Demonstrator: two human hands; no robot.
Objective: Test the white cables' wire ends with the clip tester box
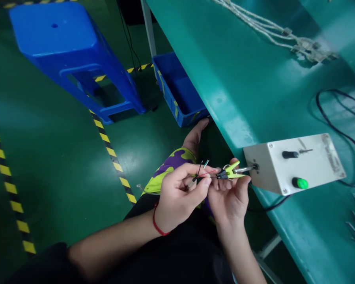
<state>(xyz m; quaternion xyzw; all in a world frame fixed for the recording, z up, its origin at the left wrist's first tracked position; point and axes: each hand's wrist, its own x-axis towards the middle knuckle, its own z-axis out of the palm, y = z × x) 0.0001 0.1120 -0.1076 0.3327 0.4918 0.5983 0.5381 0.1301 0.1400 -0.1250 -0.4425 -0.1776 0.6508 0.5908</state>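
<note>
L grip (177,195) pinching thin wires (207,173), R grip (228,203) holding yellow-green spring clip (231,172): prob. mid-clamping, next needs wires aligned w/ clip.

A blue plastic stool (73,61) stands at far left on the green floor (56,189), with a hole in its seat. Yellow-and-black striped tape (5,169) marks the floor, with 2 long lines running toward the near side. Right of the stool, an open blue crate (187,119) sits beside the green table (201,59). On the table's far side lies a bundle of pale cables (262,25), its connectors (312,49) clustered at the right end.
</note>
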